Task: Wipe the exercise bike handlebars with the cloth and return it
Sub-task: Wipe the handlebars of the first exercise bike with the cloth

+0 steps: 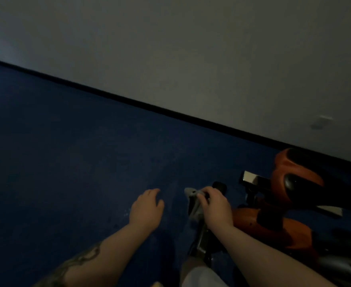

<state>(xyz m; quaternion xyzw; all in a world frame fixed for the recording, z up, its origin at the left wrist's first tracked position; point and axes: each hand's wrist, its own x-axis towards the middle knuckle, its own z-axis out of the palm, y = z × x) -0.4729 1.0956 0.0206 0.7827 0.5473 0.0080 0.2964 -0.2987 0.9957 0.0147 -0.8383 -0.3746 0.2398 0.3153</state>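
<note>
The room is dim. An orange and black exercise bike [294, 204] stands at the lower right. My right hand [215, 206] grips a grey cloth [193, 200] wrapped over the left handlebar, whose black end [220, 186] pokes out past my fingers. My left hand [147, 208] hovers to the left of the handlebar over the floor, fingers relaxed and holding nothing. The bike's console [251, 179] shows as a pale glint right of the handlebar.
Dark blue floor [66, 162] fills the left and middle. A pale wall [191, 48] with a black skirting strip [149, 106] runs diagonally behind the bike. My knee in light fabric [199, 276] shows at the bottom edge.
</note>
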